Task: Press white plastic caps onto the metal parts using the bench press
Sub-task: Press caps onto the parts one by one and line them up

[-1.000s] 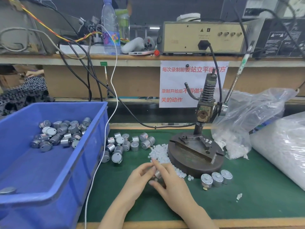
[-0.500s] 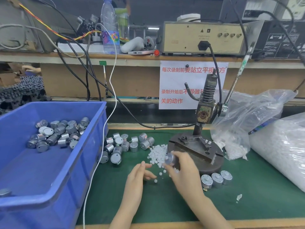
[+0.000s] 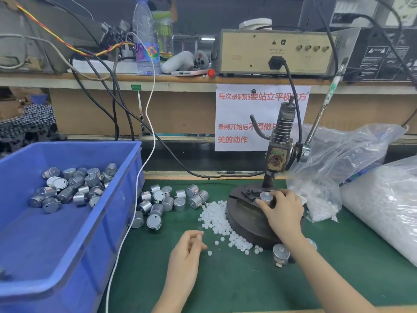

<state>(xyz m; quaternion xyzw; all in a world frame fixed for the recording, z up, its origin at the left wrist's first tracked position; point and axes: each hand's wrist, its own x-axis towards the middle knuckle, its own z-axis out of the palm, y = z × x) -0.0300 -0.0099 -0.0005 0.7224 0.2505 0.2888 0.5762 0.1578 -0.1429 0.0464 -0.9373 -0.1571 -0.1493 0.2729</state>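
Observation:
My right hand grips a round metal part with a small white cap on top and holds it on the fixture of the bench press, under the ram. The press stands on a dark round base. My left hand hovers over the green mat with fingers loosely curled; whether it holds a cap I cannot tell. Loose white plastic caps lie scattered between the two hands. Several bare metal parts are heaped left of the caps. One metal part stands in front of the base.
A blue bin with several metal parts fills the left. Clear plastic bags of white caps lie right of the press. The press lever slants up to the right. Cables hang from the shelf above the mat.
My right hand carried the metal part from the mat up and right onto the press fixture. My left hand let go of it and drew back toward the front edge.

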